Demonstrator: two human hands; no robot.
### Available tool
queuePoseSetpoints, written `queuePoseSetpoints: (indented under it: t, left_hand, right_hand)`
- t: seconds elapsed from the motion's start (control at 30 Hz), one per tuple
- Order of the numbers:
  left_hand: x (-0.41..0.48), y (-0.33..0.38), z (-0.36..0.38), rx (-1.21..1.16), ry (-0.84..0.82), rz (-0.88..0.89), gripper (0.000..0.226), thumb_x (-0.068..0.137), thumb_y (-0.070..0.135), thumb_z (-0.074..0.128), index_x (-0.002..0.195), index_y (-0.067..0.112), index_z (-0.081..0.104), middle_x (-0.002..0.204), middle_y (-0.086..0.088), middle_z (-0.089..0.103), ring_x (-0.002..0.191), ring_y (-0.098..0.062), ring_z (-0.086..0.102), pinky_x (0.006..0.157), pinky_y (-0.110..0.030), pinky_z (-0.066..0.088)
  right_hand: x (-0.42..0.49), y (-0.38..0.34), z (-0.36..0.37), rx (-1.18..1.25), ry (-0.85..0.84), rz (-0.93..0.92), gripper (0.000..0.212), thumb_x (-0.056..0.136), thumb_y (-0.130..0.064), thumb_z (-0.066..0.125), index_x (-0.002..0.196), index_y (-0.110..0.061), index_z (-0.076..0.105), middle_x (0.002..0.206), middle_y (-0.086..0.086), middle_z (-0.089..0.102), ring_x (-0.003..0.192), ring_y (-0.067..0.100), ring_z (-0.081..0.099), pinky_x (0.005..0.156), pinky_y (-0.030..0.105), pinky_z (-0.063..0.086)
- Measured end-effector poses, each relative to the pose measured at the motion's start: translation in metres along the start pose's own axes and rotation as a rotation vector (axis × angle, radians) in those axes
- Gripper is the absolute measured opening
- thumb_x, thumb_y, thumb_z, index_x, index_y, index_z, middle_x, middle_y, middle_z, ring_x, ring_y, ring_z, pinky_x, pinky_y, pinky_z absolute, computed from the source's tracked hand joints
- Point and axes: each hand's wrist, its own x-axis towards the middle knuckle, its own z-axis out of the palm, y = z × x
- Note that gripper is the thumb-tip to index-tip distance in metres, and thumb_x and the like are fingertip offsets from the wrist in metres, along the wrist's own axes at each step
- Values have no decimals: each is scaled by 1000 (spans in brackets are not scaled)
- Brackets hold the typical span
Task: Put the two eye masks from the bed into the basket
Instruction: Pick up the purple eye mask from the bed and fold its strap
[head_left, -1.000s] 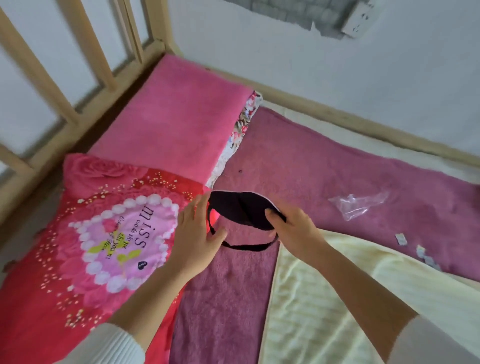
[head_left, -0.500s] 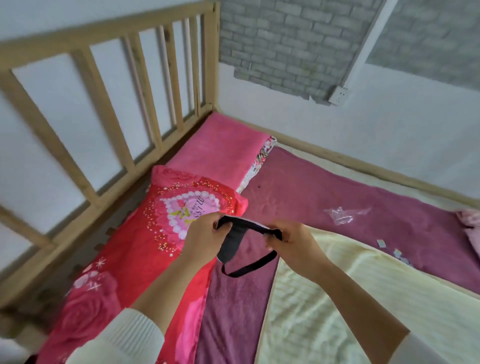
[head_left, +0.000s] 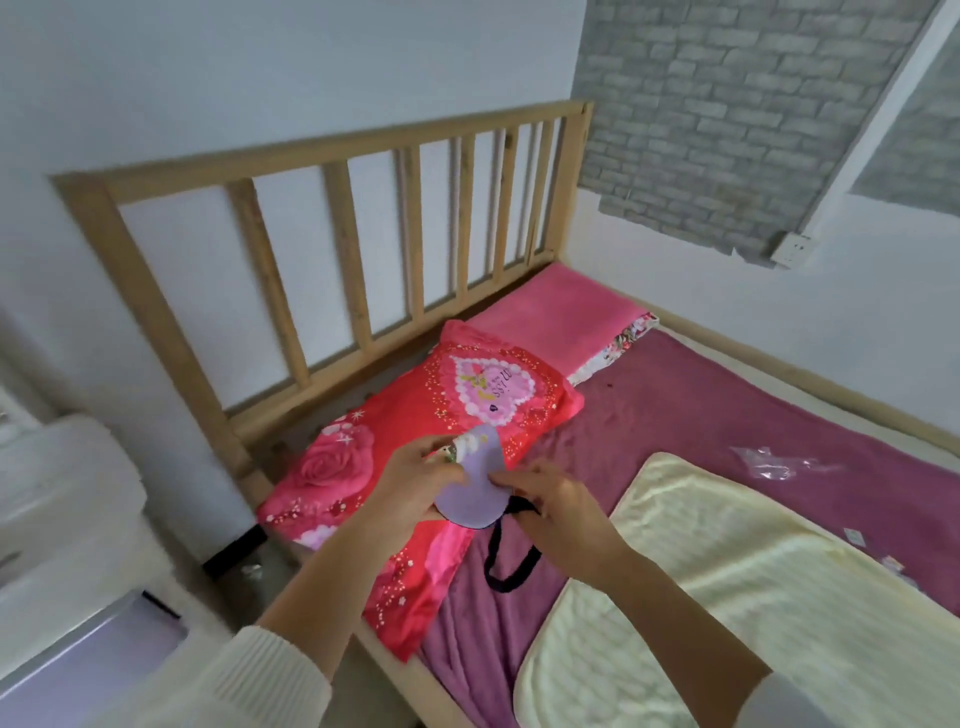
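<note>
Both hands hold one eye mask (head_left: 475, 486) above the near edge of the bed. Its pale purple side with a small print faces up and its black strap (head_left: 506, 569) hangs in a loop below. My left hand (head_left: 415, 480) pinches the mask's left end. My right hand (head_left: 550, 506) grips its right end where the strap joins. A second eye mask and the basket are not in view.
A red rose-print pillow (head_left: 441, 415) and a pink pillow (head_left: 561, 312) lie against the wooden slatted headboard (head_left: 343, 249). A cream blanket (head_left: 701, 597) covers part of the purple sheet (head_left: 727, 415). A clear plastic wrapper (head_left: 774, 465) lies on the sheet. White furniture (head_left: 62, 499) stands at left.
The view pulled back and swung left, bringing the headboard and white furniture into sight. Both hands lifted the mask off the bed and turned its purple face up.
</note>
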Motion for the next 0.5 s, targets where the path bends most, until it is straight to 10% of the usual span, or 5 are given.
queuePoseSetpoints:
  t: [0.27, 0.5]
  left_hand:
    - [-88, -26, -79, -38, 269, 30, 5, 71, -1, 71, 74, 2, 68, 65, -7, 45, 69, -21, 38, 66, -33, 28]
    - [-140, -47, -145, -139, 399, 108, 18, 55, 17, 70, 73, 11, 72, 64, -4, 57, 68, -24, 47, 57, -31, 35]
  right_hand:
    - [-37, -49, 8, 556, 19, 250, 10, 76, -4, 71, 67, 0, 68, 51, 4, 62, 46, 9, 57, 52, 21, 45]
    - [-41, -123, 26, 1268, -272, 155, 21, 82, -19, 62, 64, -11, 70, 66, 3, 70, 72, 16, 68, 87, 37, 42]
